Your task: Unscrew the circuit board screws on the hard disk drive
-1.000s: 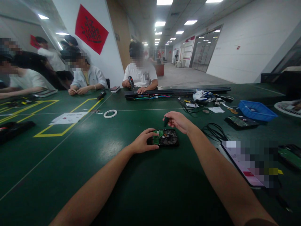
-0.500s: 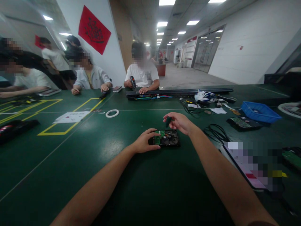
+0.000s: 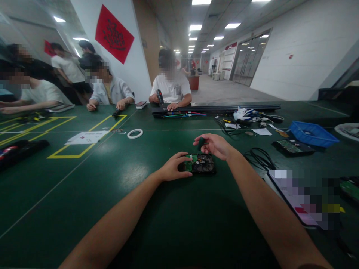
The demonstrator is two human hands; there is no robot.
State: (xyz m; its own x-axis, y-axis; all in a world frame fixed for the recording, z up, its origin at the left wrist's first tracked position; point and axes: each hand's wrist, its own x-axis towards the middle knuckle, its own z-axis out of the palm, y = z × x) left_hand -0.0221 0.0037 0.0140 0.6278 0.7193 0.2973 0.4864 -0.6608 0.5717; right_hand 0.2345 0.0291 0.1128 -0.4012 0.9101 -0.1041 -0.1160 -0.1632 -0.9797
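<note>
A black hard drive with a green circuit board [image 3: 206, 163] lies flat on the green table [image 3: 168, 209]. My left hand [image 3: 176, 167] grips its left end, thumb along the near edge and fingers over the far edge. Just above the drive's far side, my right hand [image 3: 213, 145] holds a dark screwdriver handle [image 3: 201, 143] between thumb and fingers. The tool's tip is too small to make out.
A white tape ring [image 3: 135, 133] lies left of centre. To the right are coiled black cables [image 3: 259, 158], a second drive [image 3: 293, 147], a blue basket [image 3: 312, 133] and a tablet-like device [image 3: 291, 198]. Across the table, a person holds a power tool [image 3: 159, 96].
Both of my hands keep nearly the same pose on the drive and the screwdriver. The whole view has shifted slightly. Across the table at the left, a person's hand and dark tool have moved left.
</note>
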